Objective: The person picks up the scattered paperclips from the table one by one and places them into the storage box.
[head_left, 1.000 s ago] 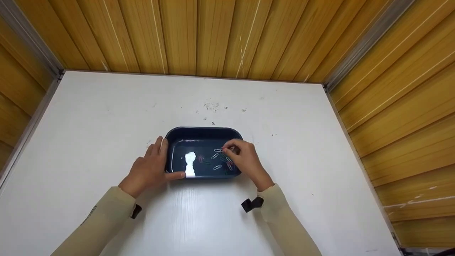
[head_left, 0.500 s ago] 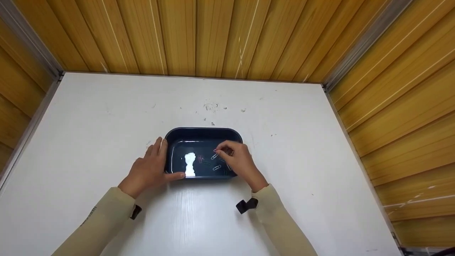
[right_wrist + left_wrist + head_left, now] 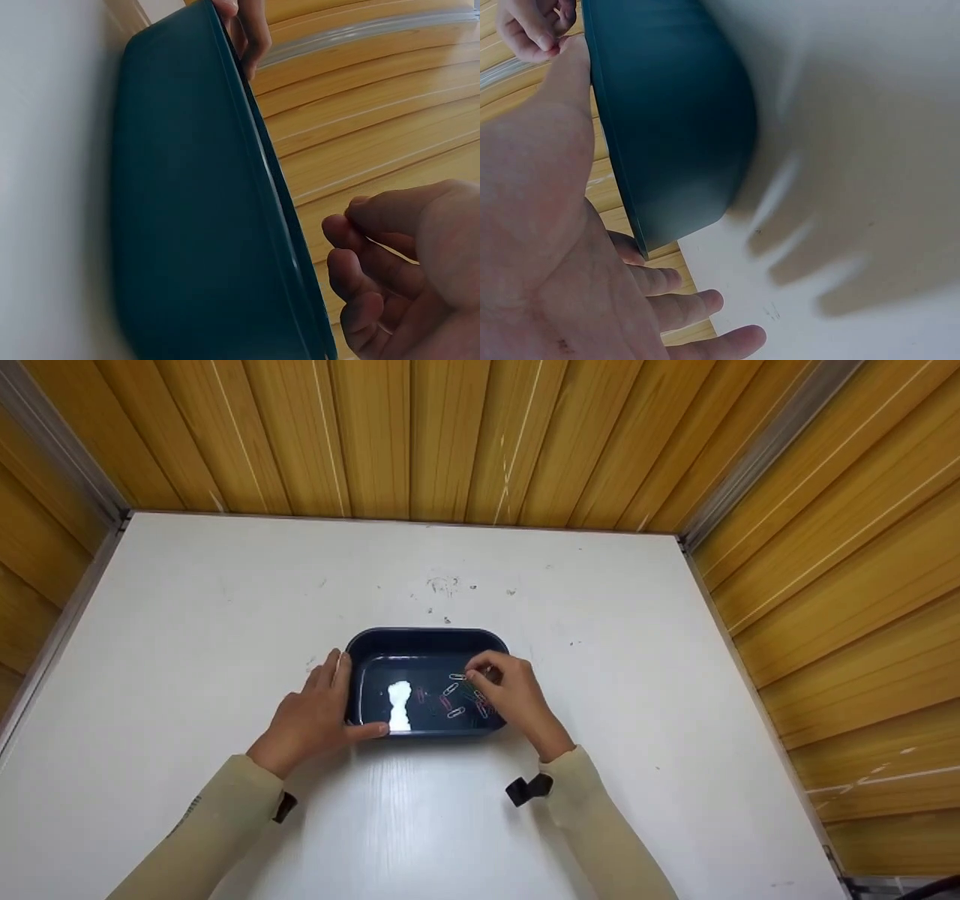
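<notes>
A dark blue rectangular tray [image 3: 420, 641] stands on the white table. My left hand [image 3: 311, 727] rests against its left end, fingers straight along the wall and thumb over the front rim. In the left wrist view, the left hand's fingers [image 3: 686, 307] extend past the tray wall. My right hand [image 3: 510, 690] is over the tray's right part, thumb and index fingertips together. Reddish color shows at these right fingertips [image 3: 346, 225]; I cannot tell whether a clip is between them. Below lie white, red and green paper clips [image 3: 455, 712]; the hand hides some.
The white table [image 3: 225, 585] has dark marks and specks [image 3: 444, 585] behind the tray. Wood-patterned panels [image 3: 375, 435] close off the back and sides. A bright reflection shows on the left of the tray's floor. Black wrist straps [image 3: 529, 789] sit at both cuffs.
The right hand carried a red clip leftward, then moved back right. A red paper clip now lies near the tray's middle, left of the cluster. The left hand stays at the tray.
</notes>
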### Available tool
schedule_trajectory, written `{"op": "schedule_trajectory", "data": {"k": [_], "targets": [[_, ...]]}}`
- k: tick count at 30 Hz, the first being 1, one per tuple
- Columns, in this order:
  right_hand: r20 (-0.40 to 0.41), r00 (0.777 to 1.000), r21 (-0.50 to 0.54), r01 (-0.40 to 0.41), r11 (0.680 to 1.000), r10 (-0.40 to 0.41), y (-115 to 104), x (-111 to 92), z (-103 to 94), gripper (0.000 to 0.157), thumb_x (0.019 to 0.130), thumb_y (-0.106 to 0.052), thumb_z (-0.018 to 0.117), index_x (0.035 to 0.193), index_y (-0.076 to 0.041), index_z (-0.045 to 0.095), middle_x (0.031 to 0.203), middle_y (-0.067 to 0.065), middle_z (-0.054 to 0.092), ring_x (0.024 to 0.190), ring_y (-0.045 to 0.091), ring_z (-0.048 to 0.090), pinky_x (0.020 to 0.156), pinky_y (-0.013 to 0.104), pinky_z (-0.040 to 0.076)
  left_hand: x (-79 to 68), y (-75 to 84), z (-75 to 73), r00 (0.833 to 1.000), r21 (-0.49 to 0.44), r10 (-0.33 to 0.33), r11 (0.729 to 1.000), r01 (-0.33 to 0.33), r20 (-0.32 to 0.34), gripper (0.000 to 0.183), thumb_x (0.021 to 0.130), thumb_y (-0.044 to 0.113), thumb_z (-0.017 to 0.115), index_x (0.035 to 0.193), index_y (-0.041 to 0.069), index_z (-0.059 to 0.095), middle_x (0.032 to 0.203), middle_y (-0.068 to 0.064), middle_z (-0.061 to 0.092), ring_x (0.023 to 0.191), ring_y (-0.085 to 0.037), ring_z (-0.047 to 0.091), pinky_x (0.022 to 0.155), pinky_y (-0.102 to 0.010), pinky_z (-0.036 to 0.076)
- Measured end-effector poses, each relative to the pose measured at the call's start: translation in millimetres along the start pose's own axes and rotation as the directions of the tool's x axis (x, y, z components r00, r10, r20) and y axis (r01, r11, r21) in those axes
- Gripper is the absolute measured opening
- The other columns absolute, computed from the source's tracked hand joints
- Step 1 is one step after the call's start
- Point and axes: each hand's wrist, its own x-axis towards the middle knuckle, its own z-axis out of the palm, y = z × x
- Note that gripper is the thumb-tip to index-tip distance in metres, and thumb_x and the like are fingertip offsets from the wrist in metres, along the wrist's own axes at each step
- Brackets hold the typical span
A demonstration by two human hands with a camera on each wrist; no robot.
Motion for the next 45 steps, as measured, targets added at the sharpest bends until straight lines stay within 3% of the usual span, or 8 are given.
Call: {"op": "schedule_trajectory", "data": {"k": [11, 20, 26, 33, 45], "targets": [[-0.085, 0.996, -0.007, -0.008, 1.0, 0.007, 17, 6, -27.7, 0.009, 0.091, -0.012, 0.067, 0.098, -0.009, 0.071, 0.093, 0.0, 0.07, 0.073, 0.014, 0.058, 0.065, 0.021, 0.049, -2.3, -2.4, -1.7, 1.0, -0.002, -0.015, 1.0, 0.015, 0.001, 0.132, 0.067, 0.086, 0.056, 0.152, -0.004, 0.01, 0.159, -0.027, 0.015, 0.14, -0.048, 0.031, 0.09, -0.066, 0.046], [-0.072, 0.99, -0.087, -0.13, 0.988, 0.124, 51, 1, -40.6, 0.008, 0.091, -0.011, 0.066, 0.098, -0.009, 0.07, 0.097, 0.005, 0.07, 0.076, 0.018, 0.059, 0.067, 0.024, 0.047, -3.0, -3.1, -2.7, 0.999, -0.004, -0.029, 1.0, 0.029, 0.023, 0.129, 0.07, 0.08, 0.062, 0.152, -0.005, 0.01, 0.16, -0.026, 0.013, 0.141, -0.048, 0.029, 0.091, -0.066, 0.045], [-0.022, 0.977, -0.103, -0.215, 0.971, 0.213, 67, -2, -39.3, 0.01, 0.089, -0.007, 0.068, 0.098, -0.008, 0.071, 0.098, 0.006, 0.069, 0.071, 0.016, 0.058, 0.061, 0.024, 0.045, -2.2, -3.2, -2.8, 0.999, -0.014, -0.034, 0.999, 0.035, 0.035, 0.133, 0.066, 0.086, 0.056, 0.152, -0.004, 0.01, 0.16, -0.026, 0.012, 0.141, -0.048, 0.029, 0.091, -0.068, 0.044], [-0.006, 0.976, -0.127, -0.216, 0.968, 0.217, 76, -4, -33.6, 0.015, 0.089, -0.007, 0.067, 0.103, -0.011, 0.071, 0.104, 0.008, 0.065, 0.077, 0.017, 0.054, 0.067, 0.027, 0.043, 1.7, -0.6, -6.1, 0.998, -0.011, -0.04, 0.999, 0.041, 0.041, 0.129, 0.069, 0.078, 0.064, 0.153, -0.003, 0.008, 0.161, -0.024, 0.01, 0.141, -0.049, 0.027, 0.092, -0.069, 0.043], [0.03, 0.978, -0.226, -0.196, 0.954, 0.208, 84, -1, -30.5, 0.02, 0.087, -0.001, 0.067, 0.103, -0.011, 0.073, 0.098, 0.007, 0.062, 0.084, 0.019, 0.053, 0.075, 0.031, 0.043, 3.4, 2.4, -3.8, 0.999, -0.029, -0.031, 0.999, 0.032, 0.035, 0.134, 0.064, 0.087, 0.056, 0.153, -0.001, 0.008, 0.161, -0.024, 0.011, 0.141, -0.048, 0.029, 0.091, -0.067, 0.044]]}}
